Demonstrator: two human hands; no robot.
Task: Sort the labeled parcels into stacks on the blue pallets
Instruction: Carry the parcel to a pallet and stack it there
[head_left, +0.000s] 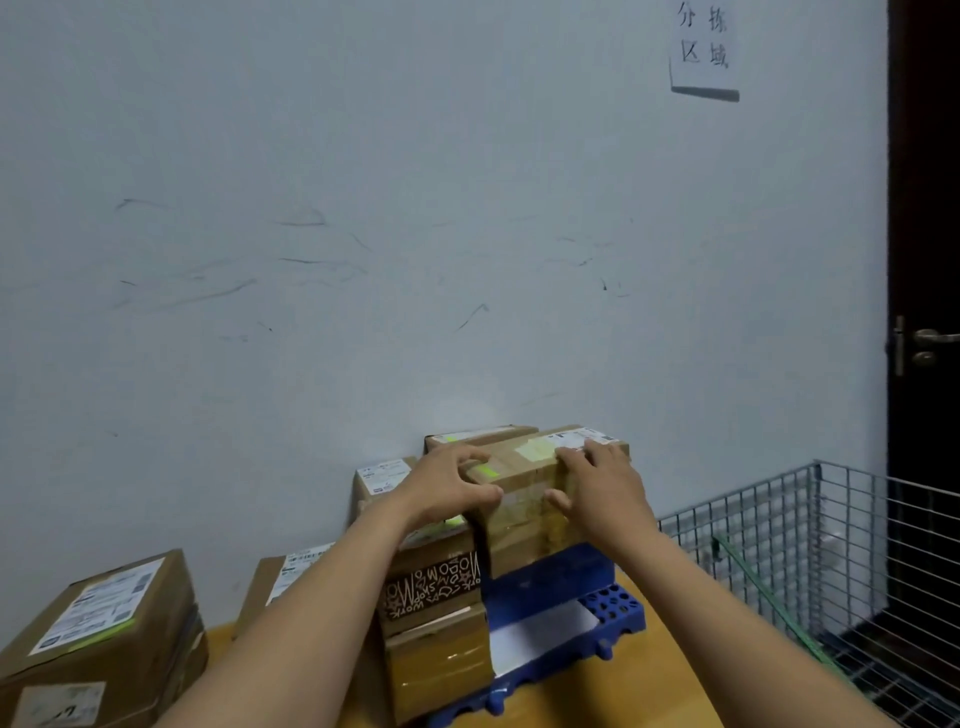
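Left hand (447, 488) and right hand (605, 491) — fingers (570, 456) clasping one taped parcel (524, 501) on the blue pallet (550, 584) beside a stack (434, 597)

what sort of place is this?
Likely a small parcel-sorting room: labelled parcels stacked on a blue pallet, a taped parcel gripped by the left hand and right hand, a wire mesh cage, a paper wall sign.

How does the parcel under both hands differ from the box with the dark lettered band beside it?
The held parcel is plain brown cardboard with a white label on top; the lettered box carries a dark band of pale letters. The left hand and right hand grip the held parcel; neither touches the lettered box. Both are cardboard.
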